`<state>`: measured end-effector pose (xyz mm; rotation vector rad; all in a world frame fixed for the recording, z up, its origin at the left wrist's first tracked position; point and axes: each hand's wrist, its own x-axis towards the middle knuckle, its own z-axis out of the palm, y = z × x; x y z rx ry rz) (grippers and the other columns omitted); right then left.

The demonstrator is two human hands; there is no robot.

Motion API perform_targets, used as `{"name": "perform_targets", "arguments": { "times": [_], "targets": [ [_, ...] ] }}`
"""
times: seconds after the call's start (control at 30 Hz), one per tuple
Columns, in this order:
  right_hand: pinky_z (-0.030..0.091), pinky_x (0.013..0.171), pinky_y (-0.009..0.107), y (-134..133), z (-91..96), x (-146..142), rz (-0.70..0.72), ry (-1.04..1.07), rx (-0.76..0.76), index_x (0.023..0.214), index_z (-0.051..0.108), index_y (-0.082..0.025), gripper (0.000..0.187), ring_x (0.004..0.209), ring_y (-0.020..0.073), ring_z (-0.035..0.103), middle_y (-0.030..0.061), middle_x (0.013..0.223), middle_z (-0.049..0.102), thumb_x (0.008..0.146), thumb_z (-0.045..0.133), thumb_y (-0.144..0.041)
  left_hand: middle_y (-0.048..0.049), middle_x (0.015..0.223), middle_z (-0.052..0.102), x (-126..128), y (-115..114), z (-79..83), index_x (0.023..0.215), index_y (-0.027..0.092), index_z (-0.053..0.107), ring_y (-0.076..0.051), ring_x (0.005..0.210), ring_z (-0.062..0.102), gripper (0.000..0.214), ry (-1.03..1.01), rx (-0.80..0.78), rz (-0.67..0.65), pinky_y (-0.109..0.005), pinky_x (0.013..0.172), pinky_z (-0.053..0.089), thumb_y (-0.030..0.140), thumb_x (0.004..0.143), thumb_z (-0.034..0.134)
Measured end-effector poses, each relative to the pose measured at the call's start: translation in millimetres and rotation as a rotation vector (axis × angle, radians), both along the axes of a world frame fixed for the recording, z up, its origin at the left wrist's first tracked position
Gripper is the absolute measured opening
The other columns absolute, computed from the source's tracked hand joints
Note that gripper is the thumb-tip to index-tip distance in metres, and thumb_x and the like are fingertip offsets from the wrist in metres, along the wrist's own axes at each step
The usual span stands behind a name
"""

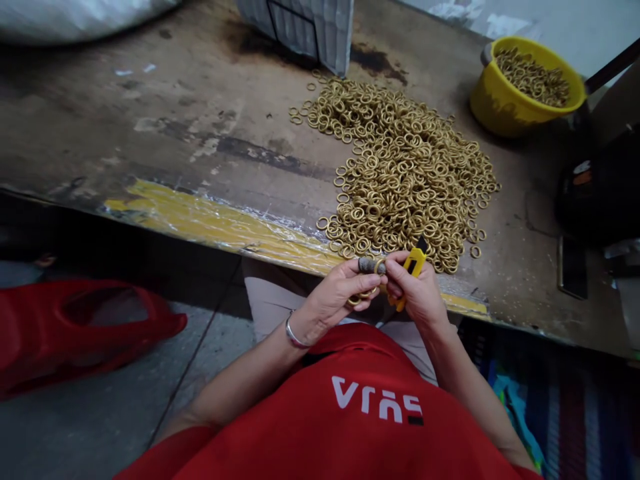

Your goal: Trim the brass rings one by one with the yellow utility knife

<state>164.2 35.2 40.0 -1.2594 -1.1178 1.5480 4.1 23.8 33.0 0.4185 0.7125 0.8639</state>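
My left hand [336, 293] is closed round several brass rings, with one ring [379, 267] pinched at the taped tip of its thumb. My right hand [417, 293] grips a yellow utility knife [413, 264] and touches that ring with its fingertips. Both hands meet just in front of the table's near edge, below a large heap of brass rings [405, 173] spread on the worn wooden table [200, 133].
A yellow bowl [500, 107] full of rings stands at the back right. A grey woven sack [310, 27] stands at the back, a white bag [75, 17] at far left. Dark objects [595, 193] crowd the right edge. A red plastic item [75, 333] lies on the floor at left.
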Motion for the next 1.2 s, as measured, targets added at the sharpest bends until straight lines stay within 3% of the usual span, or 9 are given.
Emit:
{"name": "perform_targets", "arguments": {
  "times": [0.13,0.2,0.3,0.43,0.67,0.73,0.83,1.0,1.2],
  "targets": [
    [0.047,0.066,0.028,-12,8.5,9,0.064,-0.502,0.371,0.092,0.067,-0.02,0.017,0.069,0.0155,0.06,0.003,0.078,0.067,0.093,0.057,-0.033,0.0046,0.062,0.054,4,-6,4.3,0.082,0.013,0.065,-0.004,0.047,0.042,0.037,0.106,0.044,0.039,-0.016,0.039,0.032,0.035,0.064,0.089],
    [0.047,0.078,0.031,-18,13.6,14,0.16,-0.815,0.535,0.099,0.068,-0.019,0.018,0.086,0.0199,0.064,0.0077,0.093,0.07,0.091,0.052,-0.02,0.0059,0.059,0.052,5,-8,4.6,0.08,0.013,0.065,-0.003,0.044,0.039,0.037,0.196,0.103,0.055,-0.017,0.039,0.032,0.038,0.065,0.088],
    [0.043,0.072,0.03,-26,19.9,18,0.305,-1.177,0.553,0.103,0.068,-0.018,0.025,0.084,0.0211,0.064,0.0084,0.096,0.069,0.086,0.051,-0.01,0.0066,0.053,0.05,4,-11,3.1,0.079,0.013,0.065,-0.005,0.041,0.04,0.036,0.375,0.179,0.085,-0.018,0.039,0.031,0.039,0.065,0.086],
    [0.035,0.064,0.03,-31,23.6,13,0.362,-1.418,0.522,0.1,0.067,-0.019,0.022,0.076,0.0199,0.062,0.0071,0.094,0.069,0.087,0.052,-0.009,0.0061,0.05,0.05,-1,-12,3.6,0.08,0.013,0.067,-0.006,0.043,0.04,0.022,0.593,0.327,0.08,-0.019,0.041,0.031,0.032,0.074,0.077],
    [0.029,0.06,0.031,-11,16.4,15,0.32,-1.534,0.426,0.099,0.066,-0.018,0.021,0.074,0.0207,0.063,0.0099,0.094,0.072,0.091,0.049,-0.009,-0.0016,0.073,0.07,-9,-25,31.2,0.074,0.016,0.072,-0.013,0.068,0.058,0.007,0.786,0.64,0.089,-0.026,0.069,0.049,0.023,0.077,0.073],
    [0.029,0.06,0.031,2,13.2,23,0.193,-1.563,0.363,0.099,0.066,-0.016,0.022,0.071,0.0205,0.063,0.0115,0.091,0.072,0.091,0.048,-0.008,-0.0015,0.073,0.069,-11,-31,33.9,0.071,0.016,0.07,-0.013,0.068,0.058,0.01,0.738,0.663,0.006,-0.025,0.069,0.049,0.022,0.077,0.074],
    [0.035,0.064,0.029,14,10.0,33,0.084,-1.358,0.456,0.093,0.066,-0.017,0.016,0.07,0.0193,0.062,0.0089,0.084,0.072,0.093,0.051,-0.017,0.0009,0.065,0.062,-13,-34,23.9,0.071,0.015,0.066,-0.01,0.06,0.052,0.015,0.67,0.562,-0.078,-0.023,0.06,0.045,0.026,0.079,0.072],
    [0.042,0.067,0.026,2,7.3,26,0.203,-0.98,0.559,0.087,0.066,-0.02,0.021,0.069,0.0167,0.063,0.004,0.079,0.071,0.097,0.049,-0.027,0.0051,0.055,0.051,-15,-29,-1.3,0.077,0.014,0.063,-0.007,0.046,0.041,0.025,0.59,0.327,-0.089,-0.02,0.045,0.034,0.038,0.08,0.071],
    [0.041,0.069,0.028,-26,9.5,18,0.429,-1.237,0.593,0.099,0.067,-0.019,0.023,0.079,0.0198,0.065,0.0071,0.094,0.073,0.083,0.054,-0.008,0.0051,0.054,0.052,-15,-23,-1.0,0.081,0.014,0.067,-0.007,0.046,0.042,0.021,0.608,0.302,-0.005,-0.02,0.045,0.035,0.034,0.078,0.071]
  ]
}}
